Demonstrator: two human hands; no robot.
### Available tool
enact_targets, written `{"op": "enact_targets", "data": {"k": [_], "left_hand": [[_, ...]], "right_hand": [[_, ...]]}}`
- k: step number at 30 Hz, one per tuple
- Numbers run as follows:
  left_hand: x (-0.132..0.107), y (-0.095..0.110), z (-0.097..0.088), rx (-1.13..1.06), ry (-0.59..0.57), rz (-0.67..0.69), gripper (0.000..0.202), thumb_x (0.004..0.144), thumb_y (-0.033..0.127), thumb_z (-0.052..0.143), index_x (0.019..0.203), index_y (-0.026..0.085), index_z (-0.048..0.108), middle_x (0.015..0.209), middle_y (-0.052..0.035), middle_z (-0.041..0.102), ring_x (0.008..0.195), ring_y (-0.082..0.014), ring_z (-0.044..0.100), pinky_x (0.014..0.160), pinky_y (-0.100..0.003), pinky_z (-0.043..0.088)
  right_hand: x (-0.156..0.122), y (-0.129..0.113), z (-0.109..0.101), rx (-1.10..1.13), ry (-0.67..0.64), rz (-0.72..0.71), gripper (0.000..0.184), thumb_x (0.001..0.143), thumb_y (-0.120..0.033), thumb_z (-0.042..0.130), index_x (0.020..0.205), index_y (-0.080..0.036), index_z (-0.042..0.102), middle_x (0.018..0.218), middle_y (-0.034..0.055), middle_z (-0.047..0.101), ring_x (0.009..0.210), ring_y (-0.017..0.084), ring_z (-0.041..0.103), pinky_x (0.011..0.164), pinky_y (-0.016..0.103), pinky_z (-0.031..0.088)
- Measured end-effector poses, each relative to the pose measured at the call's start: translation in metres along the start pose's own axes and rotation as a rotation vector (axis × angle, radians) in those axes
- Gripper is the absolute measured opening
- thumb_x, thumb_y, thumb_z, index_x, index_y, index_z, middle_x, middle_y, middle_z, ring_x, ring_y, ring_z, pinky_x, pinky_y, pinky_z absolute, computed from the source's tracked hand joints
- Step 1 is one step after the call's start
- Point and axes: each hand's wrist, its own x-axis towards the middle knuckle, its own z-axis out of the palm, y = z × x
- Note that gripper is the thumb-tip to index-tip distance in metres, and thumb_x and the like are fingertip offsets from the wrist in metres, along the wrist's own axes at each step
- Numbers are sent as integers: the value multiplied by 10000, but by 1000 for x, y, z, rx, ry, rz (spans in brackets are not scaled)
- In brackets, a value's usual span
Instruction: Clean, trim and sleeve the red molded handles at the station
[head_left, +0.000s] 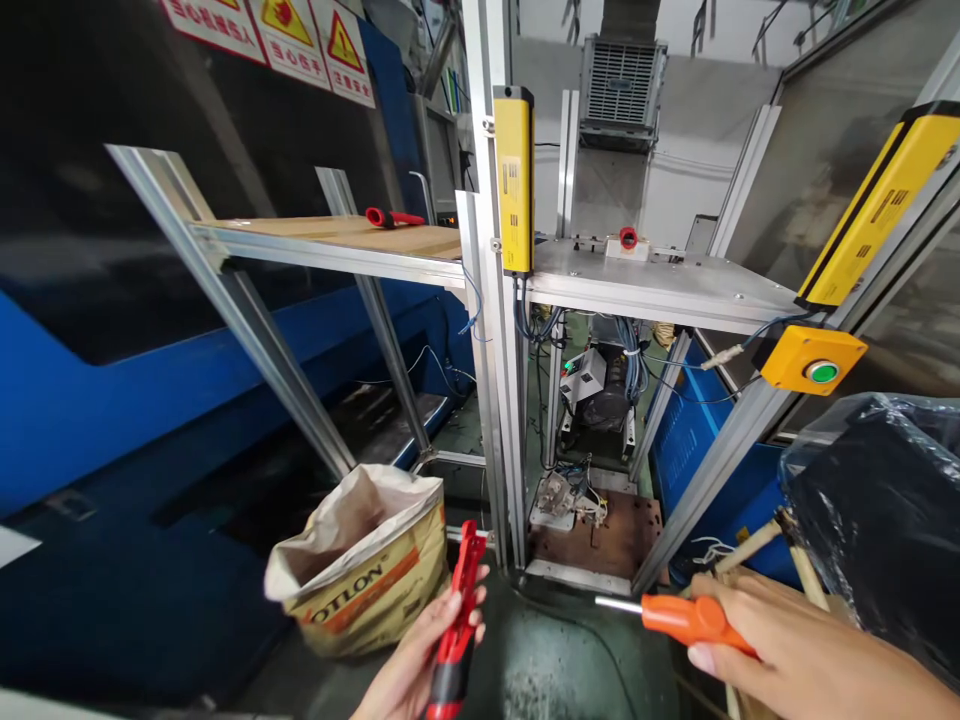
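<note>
My left hand [409,660] is wrapped round a long red and black plastic handle part [460,615], held upright at the lower middle. Slots and ribs show along its red upper length. At the lower right, my right hand [787,645] grips an orange-handled tool [684,618] whose thin metal shaft points left, toward the red part but apart from it. A similar red and black part [394,217] lies on the wooden shelf [322,236]. Another red piece [628,237] sits in a white block fixture [626,250] on the metal table [675,290].
An open yellow and white sack [367,590] stands on the floor beside my left hand. Yellow light-curtain bars [514,180] flank the metal table. A green button [820,372] sits in a yellow box at right. Black plastic-wrapped material [877,520] stands near my right arm.
</note>
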Motion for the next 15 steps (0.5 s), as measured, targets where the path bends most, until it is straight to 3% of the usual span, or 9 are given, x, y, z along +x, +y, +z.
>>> {"op": "enact_targets", "data": {"k": [2,4,7,9,13,15], "left_hand": [[6,-4,-4,135,77,118,491,595,447,873,991,203,716,1016,-73,686,958,-238,615,982,-379,474],[12,-3,-11,265,167,242,490,509,376,910,941,223,735,1060,-82,699,1102,-319,572,1097,-428,350],[17,4,-22,418,270,355,417,478,356,881,867,258,768,1040,-97,708,1128,-408,527,1140,-530,227],[17,10,-25,488,263,386,365,493,339,852,847,281,785,969,-97,716,1081,-423,523,1135,-562,196],[13,15,-12,450,268,418,432,535,288,834,962,297,767,998,-74,719,1117,-400,527,1150,-508,196],[16,13,-1,312,346,427,516,625,292,811,1126,273,691,1126,-69,680,1224,-350,492,1156,-433,224]], "right_hand": [[3,-2,-3,-9,-137,33,352,889,-508,419,1007,-286,665,1005,50,710,929,268,673,807,355,510],[5,-6,-6,-19,-189,50,386,899,-512,384,1061,-285,651,1088,70,695,1029,303,647,864,398,494],[7,-10,-9,-46,-214,62,402,891,-514,376,1072,-290,656,1104,78,695,1044,323,643,870,422,489],[8,-11,-10,-64,-221,72,414,889,-525,371,1091,-301,656,1114,74,696,1046,322,645,865,421,494],[11,-6,-4,-74,-182,63,430,883,-529,395,1151,-318,657,1105,66,711,995,302,671,821,396,521],[12,-3,1,-45,-51,14,369,838,-500,496,1083,-318,703,967,47,745,863,274,704,742,348,541]]}}
